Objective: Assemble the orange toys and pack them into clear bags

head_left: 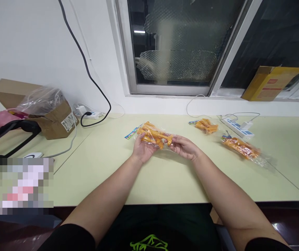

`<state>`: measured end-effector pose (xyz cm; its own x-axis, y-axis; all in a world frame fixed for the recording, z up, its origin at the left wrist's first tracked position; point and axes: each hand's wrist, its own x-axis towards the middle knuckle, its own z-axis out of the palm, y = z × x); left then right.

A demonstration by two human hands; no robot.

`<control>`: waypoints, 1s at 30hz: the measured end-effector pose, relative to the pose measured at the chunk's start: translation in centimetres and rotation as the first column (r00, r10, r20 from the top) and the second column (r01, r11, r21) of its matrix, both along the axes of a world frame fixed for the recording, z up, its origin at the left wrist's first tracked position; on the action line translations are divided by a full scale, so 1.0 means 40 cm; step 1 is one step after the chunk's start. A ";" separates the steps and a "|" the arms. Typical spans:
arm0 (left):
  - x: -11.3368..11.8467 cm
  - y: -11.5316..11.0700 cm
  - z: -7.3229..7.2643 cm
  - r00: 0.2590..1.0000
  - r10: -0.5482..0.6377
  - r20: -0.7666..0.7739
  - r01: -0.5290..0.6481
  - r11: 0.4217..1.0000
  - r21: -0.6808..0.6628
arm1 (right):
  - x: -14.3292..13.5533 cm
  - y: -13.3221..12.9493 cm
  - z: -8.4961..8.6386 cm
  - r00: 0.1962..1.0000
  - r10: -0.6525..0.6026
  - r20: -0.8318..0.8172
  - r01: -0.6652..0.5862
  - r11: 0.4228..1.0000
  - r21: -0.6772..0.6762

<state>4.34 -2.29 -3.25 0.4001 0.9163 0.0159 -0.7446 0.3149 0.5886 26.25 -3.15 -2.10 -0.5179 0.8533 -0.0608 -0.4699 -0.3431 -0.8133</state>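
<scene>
Left hand (143, 150) cupped clear packet of orange pieces (153, 136) from below, fingers clenched round its left end. Right hand (184, 147) pinched packet's right end. Packet sat just above table (113, 164), centre, at 12 o'clock from torso. Two like packets (206, 126) (240, 147) lay at 1–2 o'clock, near power strip (237, 128). Judgement: hold ends firmly, pull evenly, keep contents level.

A cardboard box (52, 120), a white power strip (237, 128) and a yellow carton (271, 83) sit near the window (175, 45).
</scene>
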 end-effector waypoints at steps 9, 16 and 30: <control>0.003 -0.001 0.002 0.999 0.054 -0.003 -0.054 0.999 0.009 | 0.003 0.008 -0.015 0.998 0.037 0.045 -0.038 0.999 0.027; 0.009 -0.007 -0.007 0.991 0.066 -0.117 -0.068 0.998 -0.013 | -0.016 0.014 -0.030 0.999 0.036 0.015 -0.034 0.992 -0.123; 0.025 -0.011 -0.021 0.988 0.013 -0.153 0.004 0.993 0.114 | -0.045 -0.005 -0.007 0.988 -0.134 0.075 0.135 0.991 -0.005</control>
